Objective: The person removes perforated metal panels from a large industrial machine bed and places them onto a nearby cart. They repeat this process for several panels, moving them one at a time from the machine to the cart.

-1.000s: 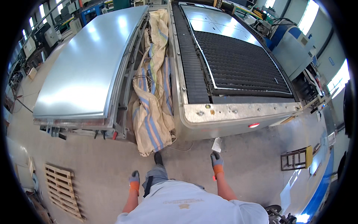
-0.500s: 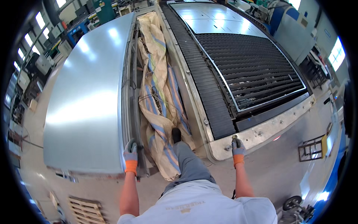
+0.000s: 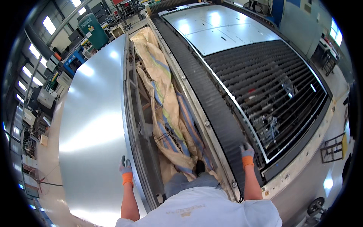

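My left hand (image 3: 125,165), in a grey work glove with an orange cuff, is over the right part of a stack of shiny sheet metal (image 3: 90,125). Its fingers look apart, with nothing seen in them; whether it touches the top sheet I cannot tell. My right hand (image 3: 247,152), gloved alike, is open over the dark ribbed strip (image 3: 211,98) along the near-left side of a slatted cutting bed (image 3: 261,79). Between stack and bed lies crumpled striped woven sheeting (image 3: 162,87), with my shoe (image 3: 199,166) on it.
A cut metal sheet (image 3: 223,28) covers the far part of the slats. The bed's pale steel rail (image 3: 189,90) borders the gap on the right. A green tank (image 3: 92,32) stands far left, a yellow-topped stool (image 3: 333,149) at right, and a wheel (image 3: 315,205) lower right.
I have moved forward into the gap between stack and bed. My left hand has shifted from the stack's near corner onto its side; my right hand has left the bed's front corner for the ribbed strip.
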`<action>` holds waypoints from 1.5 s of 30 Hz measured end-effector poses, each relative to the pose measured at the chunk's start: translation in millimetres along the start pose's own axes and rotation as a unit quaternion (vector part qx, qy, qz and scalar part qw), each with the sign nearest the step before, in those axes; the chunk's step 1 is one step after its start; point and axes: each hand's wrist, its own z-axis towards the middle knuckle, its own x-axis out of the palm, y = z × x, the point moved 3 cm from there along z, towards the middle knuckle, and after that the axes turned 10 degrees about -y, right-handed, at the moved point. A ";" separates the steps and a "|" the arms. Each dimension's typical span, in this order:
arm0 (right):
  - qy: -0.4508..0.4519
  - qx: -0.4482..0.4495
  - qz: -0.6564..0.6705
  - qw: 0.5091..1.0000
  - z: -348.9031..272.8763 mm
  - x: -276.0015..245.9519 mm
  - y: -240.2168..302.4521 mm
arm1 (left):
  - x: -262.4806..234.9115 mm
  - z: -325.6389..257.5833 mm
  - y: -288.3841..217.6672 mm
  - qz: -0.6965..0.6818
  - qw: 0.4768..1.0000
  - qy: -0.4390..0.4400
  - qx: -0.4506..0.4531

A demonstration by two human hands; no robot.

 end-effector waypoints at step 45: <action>0.066 0.303 0.359 0.880 674.3 849.9 456.6 | 559.6 892.6 -40.5 0.033 0.998 -0.031 0.045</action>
